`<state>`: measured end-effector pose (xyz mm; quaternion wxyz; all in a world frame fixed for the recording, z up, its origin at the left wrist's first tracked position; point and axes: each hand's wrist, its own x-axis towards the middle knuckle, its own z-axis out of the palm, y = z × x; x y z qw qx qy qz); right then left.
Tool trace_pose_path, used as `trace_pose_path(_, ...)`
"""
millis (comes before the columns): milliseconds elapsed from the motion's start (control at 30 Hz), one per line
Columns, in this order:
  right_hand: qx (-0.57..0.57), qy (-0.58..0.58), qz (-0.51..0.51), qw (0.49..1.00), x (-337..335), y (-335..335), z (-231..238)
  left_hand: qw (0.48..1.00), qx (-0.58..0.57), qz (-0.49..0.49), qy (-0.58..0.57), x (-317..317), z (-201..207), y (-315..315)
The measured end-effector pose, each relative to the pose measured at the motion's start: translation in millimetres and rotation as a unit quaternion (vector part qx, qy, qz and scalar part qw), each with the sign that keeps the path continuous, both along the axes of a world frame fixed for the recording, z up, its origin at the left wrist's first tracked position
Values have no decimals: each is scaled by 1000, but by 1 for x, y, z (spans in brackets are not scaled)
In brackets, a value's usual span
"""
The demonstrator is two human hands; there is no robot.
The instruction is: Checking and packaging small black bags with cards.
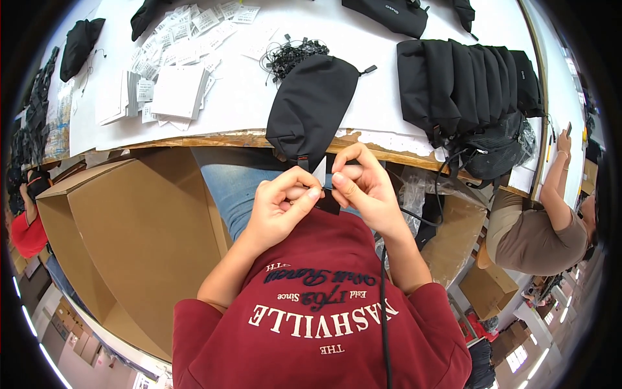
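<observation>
A black zippered pouch (312, 97) lies on the white table, its lower end hanging over the near edge toward me. My left hand (282, 202) and my right hand (367, 189) meet just below that end, in front of my body. The fingertips of both hands are pinched together around a hang tag (321, 170), of which a white part and a dark part show. A thin black cord seems to run between the fingertips, but it is too small to make out fully. A loop with a reddish mark (302, 161) sticks out from the pouch's lower end.
Behind the pouch lies a tangle of black tag strings (295, 57). Stacked white cards (178, 92) and scattered labels (194, 26) are to the left. A row of black pouches (457, 84) stands right. A cardboard box (139, 240) is at lower left; a co-worker (541, 236) sits far right.
</observation>
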<state>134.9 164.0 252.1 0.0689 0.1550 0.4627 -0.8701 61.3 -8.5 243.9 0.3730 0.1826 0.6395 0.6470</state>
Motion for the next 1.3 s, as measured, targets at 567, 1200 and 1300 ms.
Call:
trace_pose_path(567, 222, 9, 24, 975, -2, -6, -6, 999, -20, -39, 22, -3, -1, -1)
trace_pose_path(1200, 45, 40, 21, 998, 1, -10, -10, 995, 38, -40, -79, -8, -4, -4)
trace_pose_path(1300, 46, 35, 25, 998, 1, -10, -11, 995, 26, -53, -85, -9, -2, -3)
